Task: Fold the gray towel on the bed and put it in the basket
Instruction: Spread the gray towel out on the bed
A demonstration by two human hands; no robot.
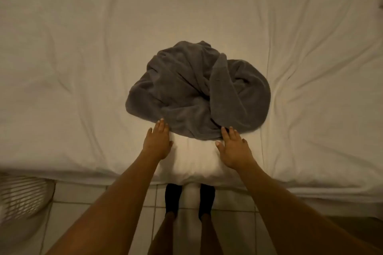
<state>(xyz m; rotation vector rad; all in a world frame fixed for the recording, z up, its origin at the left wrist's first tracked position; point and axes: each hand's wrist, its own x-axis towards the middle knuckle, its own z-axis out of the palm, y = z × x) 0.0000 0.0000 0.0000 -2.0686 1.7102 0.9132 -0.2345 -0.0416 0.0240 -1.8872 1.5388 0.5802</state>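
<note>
The gray towel (196,91) lies crumpled in a loose heap on the white bed (83,68), close to the bed's near edge. My left hand (158,141) rests flat on the sheet with its fingertips at the towel's near left edge. My right hand (233,147) is spread flat, fingertips touching the towel's near right edge. Neither hand holds anything. A white slatted basket (22,198) stands on the floor at the lower left, partly cut off by the frame.
The wrinkled white sheet stretches wide on all sides of the towel. Below the bed's edge is a pale tiled floor (234,223), where my legs and dark socks stand. A dark surface shows at the lower right corner.
</note>
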